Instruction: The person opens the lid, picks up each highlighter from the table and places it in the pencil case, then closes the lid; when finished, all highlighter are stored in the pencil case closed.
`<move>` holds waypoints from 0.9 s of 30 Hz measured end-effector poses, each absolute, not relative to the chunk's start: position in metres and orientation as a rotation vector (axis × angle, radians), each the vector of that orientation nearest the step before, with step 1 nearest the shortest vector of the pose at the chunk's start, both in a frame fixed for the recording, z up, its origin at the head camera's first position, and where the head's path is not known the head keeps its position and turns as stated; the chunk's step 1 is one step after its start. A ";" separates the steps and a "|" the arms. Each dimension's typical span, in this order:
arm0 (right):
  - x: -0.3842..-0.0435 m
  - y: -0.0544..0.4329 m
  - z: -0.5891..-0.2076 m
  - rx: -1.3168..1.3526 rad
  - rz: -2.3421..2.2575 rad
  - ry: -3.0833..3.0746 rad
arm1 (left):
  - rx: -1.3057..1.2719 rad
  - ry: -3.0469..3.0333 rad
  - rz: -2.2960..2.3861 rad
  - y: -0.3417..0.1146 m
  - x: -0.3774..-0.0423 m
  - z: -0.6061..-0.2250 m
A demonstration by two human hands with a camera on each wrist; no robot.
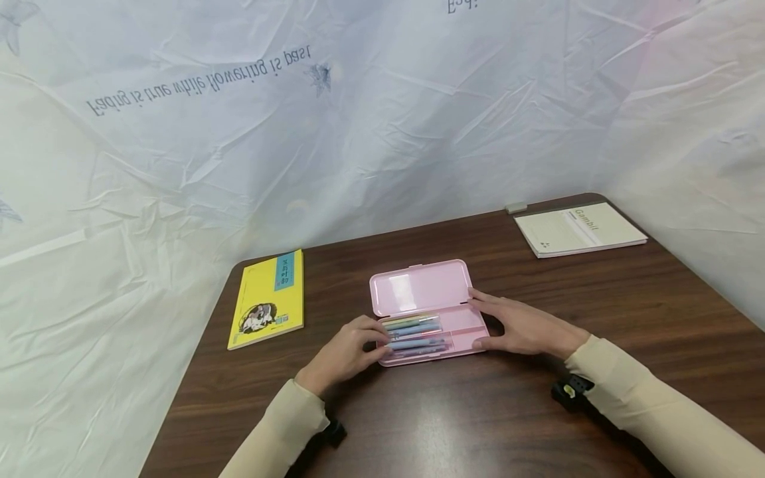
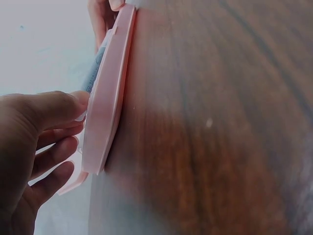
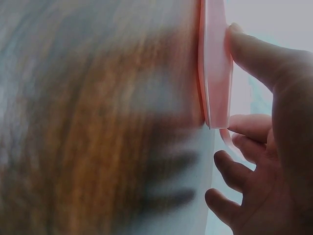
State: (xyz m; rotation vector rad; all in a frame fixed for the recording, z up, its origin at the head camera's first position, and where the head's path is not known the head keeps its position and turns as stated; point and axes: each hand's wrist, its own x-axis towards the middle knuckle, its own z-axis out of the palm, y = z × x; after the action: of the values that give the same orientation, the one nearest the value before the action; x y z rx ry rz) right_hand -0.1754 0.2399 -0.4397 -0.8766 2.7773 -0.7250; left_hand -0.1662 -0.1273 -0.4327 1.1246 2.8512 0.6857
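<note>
A pink pencil case (image 1: 469, 338) lies open on the table, its lid (image 1: 421, 289) folded back on the far side. Slim pens (image 1: 415, 344), mostly blue and seemingly in clear sleeves, lie in its left part; the right compartments show bare pink. My left hand (image 1: 351, 348) is at the case's left end and pinches the pens' ends between thumb and fingers. In the left wrist view its thumb (image 2: 73, 102) overlaps a pen's end just above the rim. My right hand (image 1: 520, 325) holds the case's right end, thumb at the front corner, fingers near the hinge.
A yellow book (image 1: 265, 299) lies at the table's left edge. At the far right corner is a white notebook (image 1: 582, 229), with a small grey block (image 1: 516, 207) beside it. A white printed sheet (image 1: 382, 133) hangs behind the brown table (image 1: 430, 418).
</note>
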 end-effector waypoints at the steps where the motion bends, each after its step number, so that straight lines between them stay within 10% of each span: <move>1: -0.175 0.240 -0.440 -0.877 -0.724 2.777 | 1.120 2.850 0.686 -0.127 -0.166 -0.433; 27: -0.176 0.240 -0.440 -0.822 -0.744 2.759 | 1.132 2.852 0.684 -0.128 -0.166 -0.435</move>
State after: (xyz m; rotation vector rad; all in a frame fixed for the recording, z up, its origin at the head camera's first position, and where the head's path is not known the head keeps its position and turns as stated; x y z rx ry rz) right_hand -0.1758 0.2398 -0.4395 -0.8216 2.7585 -0.7440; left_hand -0.1661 -0.1281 -0.4351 1.1316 2.8523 0.6837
